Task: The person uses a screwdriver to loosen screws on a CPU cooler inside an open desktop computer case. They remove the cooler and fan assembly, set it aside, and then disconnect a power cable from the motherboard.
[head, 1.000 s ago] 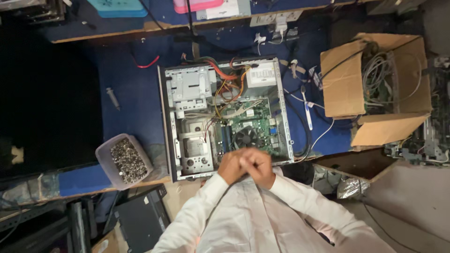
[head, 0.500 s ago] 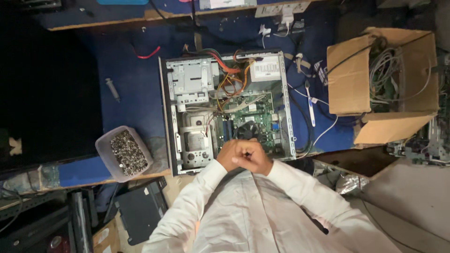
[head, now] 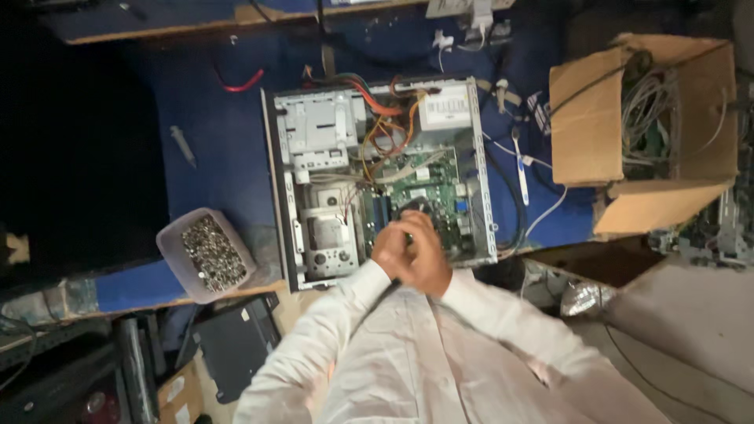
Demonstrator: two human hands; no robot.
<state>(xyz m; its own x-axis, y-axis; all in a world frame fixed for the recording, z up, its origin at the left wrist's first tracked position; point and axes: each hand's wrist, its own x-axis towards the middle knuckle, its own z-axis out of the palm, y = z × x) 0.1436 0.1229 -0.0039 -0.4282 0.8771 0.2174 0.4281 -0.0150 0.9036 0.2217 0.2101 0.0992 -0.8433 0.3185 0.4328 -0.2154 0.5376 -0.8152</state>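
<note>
Open desktop computer case (head: 377, 173) lay on its side on the blue workbench (head: 220, 141), side panel off, green motherboard (head: 440, 192) exposed. Both hands were pressed together over the near edge of the case, above the motherboard's lower part. Left hand (head: 391, 250) and right hand (head: 428, 263) were touching each other, fingers curled in; a small dark thing poked up between them but too blurred to name, so could not tell whether either hand actually gripped it. White shirt sleeves (head: 487, 314) ran down to the frame bottom. Orange and red cables (head: 385, 118) crossed the top of the case beside the silver drive cage (head: 318, 129). Grey tub of screws (head: 206, 253) sat left of the case, near the bench edge. Cardboard box (head: 613, 133) of tangled cables stood well apart on the right. Screwdriver (head: 184, 146) lay on the bench left of the case.
</note>
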